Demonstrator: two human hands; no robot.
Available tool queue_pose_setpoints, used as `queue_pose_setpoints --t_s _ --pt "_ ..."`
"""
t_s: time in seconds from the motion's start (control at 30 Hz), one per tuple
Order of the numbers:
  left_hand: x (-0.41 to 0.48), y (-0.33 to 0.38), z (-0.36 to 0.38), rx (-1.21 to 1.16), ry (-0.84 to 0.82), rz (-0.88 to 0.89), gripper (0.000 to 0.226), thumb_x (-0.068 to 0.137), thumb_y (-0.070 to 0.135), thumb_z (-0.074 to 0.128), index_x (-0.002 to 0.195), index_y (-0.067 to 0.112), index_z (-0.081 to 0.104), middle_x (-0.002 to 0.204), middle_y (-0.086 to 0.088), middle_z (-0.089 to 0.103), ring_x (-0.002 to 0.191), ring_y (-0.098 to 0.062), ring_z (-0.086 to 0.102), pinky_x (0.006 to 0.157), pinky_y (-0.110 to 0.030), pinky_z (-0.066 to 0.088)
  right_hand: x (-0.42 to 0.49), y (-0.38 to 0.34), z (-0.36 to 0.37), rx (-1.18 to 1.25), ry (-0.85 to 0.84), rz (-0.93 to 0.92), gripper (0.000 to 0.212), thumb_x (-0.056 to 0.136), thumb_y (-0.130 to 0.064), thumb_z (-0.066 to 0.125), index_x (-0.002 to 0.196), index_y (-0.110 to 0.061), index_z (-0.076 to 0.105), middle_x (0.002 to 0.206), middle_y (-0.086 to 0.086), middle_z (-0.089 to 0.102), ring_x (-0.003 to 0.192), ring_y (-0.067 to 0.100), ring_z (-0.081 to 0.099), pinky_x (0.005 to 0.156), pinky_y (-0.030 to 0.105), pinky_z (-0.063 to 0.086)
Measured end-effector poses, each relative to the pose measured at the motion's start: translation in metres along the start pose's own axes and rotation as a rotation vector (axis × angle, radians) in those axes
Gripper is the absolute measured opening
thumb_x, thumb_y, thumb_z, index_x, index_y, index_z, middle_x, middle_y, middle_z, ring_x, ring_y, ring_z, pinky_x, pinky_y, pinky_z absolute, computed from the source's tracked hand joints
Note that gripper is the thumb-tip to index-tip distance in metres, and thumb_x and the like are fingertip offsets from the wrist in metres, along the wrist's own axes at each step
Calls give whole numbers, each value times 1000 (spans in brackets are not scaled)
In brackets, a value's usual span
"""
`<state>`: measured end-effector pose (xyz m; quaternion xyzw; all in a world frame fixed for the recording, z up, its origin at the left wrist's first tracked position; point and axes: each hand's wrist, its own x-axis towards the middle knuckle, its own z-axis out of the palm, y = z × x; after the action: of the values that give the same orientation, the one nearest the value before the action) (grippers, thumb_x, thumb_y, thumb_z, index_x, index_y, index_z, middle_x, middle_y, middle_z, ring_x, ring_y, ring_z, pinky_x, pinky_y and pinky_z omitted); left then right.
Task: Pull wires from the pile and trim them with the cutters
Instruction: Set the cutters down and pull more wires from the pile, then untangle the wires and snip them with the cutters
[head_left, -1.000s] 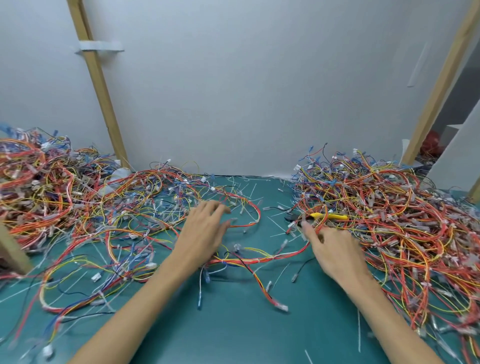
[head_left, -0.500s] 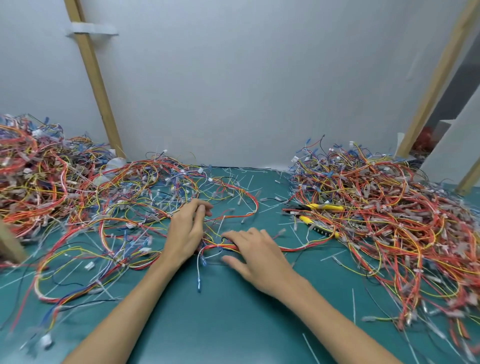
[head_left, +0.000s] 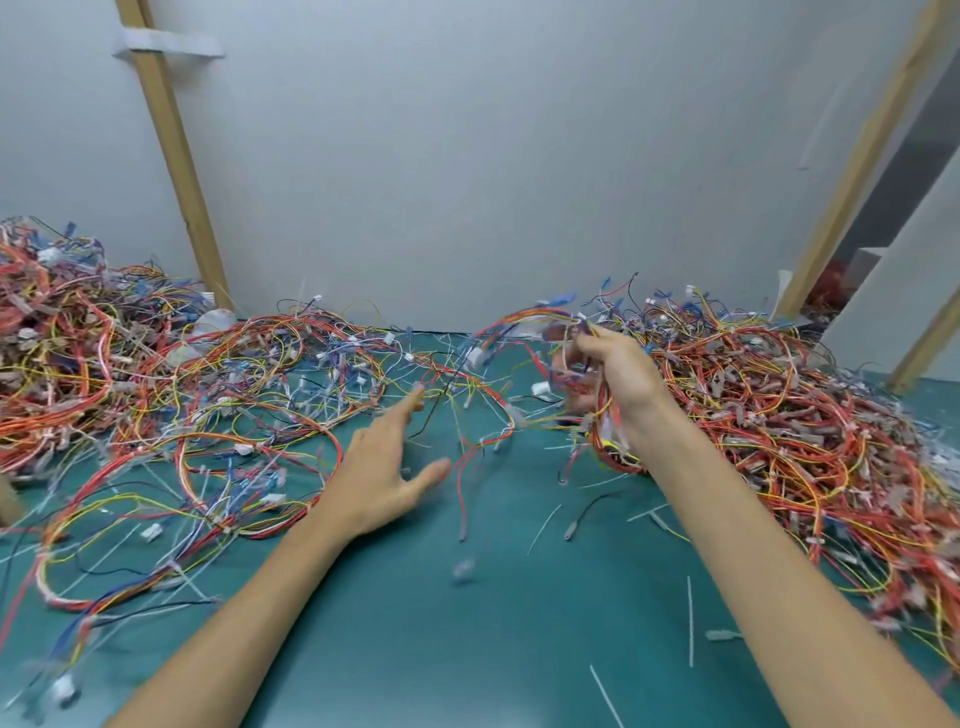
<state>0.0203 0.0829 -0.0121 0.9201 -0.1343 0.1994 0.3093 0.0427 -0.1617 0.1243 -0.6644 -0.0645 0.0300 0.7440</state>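
My right hand (head_left: 610, 376) is raised above the green table (head_left: 467, 623), its fingers curled round a bundle of red, yellow and blue wires (head_left: 524, 322) that trails down and to the left. My left hand (head_left: 387, 467) hovers flat over the table with straight, spread fingers and holds nothing. A big tangled wire pile (head_left: 779, 415) lies on the right, behind and beside my right hand. Another wire pile (head_left: 78, 364) spreads over the left side. The yellow-handled cutters are hidden behind my right hand and arm.
Loose wire loops (head_left: 182, 493) reach across the table toward my left arm. Cut white scraps (head_left: 690, 618) lie scattered on the table. Wooden posts (head_left: 171, 156) lean against the white wall at left and at right (head_left: 857, 156).
My right hand gripped a bundle of wires at the table's middle and lifted it up and to the right. My left hand let go of the wires and opened.
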Motion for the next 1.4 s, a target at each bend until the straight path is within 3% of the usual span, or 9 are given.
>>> queue_pose_setpoints --t_s 0.23,0.33,0.47,0.73,0.9,1.0,1.13,1.23,1.4 --pt "-3 8 1 304 -38 163 56 100 42 42 152 33 22 149 11 39 135 -11 36 110 -33 20 -1 -20 5 576 -134 236 25 102 -13 31 86 -10 50 53 1 47 36 6 38 28 13 20" --pt "-6 32 3 90 152 208 51 97 35 42 145 18 41 143 4 47 132 -13 41 109 -27 23 -3 -28 10 650 -203 245 25 101 -10 29 82 -9 45 55 1 45 39 5 38 30 12 19" --pt "-9 58 22 -146 -98 223 50 94 33 52 142 28 40 136 16 51 132 1 36 109 -24 23 -8 -30 14 745 -236 262 20 94 -6 35 87 -2 53 57 3 46 40 6 40 29 13 22" --pt "3 19 9 405 -107 38 24 99 34 45 114 17 51 112 -1 55 112 -24 50 93 -36 36 -11 -45 6 861 -248 262 16 81 4 36 85 -2 50 62 2 42 39 7 42 29 17 23" --pt "3 18 -10 360 123 -178 58 97 22 51 147 -1 31 134 -19 51 123 -35 48 105 -43 36 -17 -48 15 502 -444 167 26 98 -12 34 104 -8 59 60 -2 51 41 3 41 29 10 23" --pt "-4 54 -17 325 365 -51 66 89 24 57 146 -2 34 135 -20 47 123 -37 44 103 -45 34 -19 -23 40 235 -217 14 19 97 -12 44 94 -19 61 54 -5 56 44 8 47 33 14 28" --pt "-20 101 -4 -15 349 -18 62 81 25 54 138 6 43 125 -8 49 118 -22 44 102 -30 32 -17 23 64 246 138 -40 18 95 -1 47 106 -16 51 65 -1 51 55 10 48 50 21 38" --pt "-26 119 7 -401 79 -141 15 94 27 51 106 25 60 90 14 62 87 5 56 74 -7 37 -19 48 64 566 139 190 10 98 -7 47 105 -13 45 70 4 48 61 17 47 59 29 39" --pt "-20 116 22 -932 -162 -315 27 97 13 53 121 24 59 104 17 72 96 -5 68 79 -20 56 -27 60 43 682 116 262 6 96 -11 47 101 -11 51 76 7 56 65 19 54 60 27 42"
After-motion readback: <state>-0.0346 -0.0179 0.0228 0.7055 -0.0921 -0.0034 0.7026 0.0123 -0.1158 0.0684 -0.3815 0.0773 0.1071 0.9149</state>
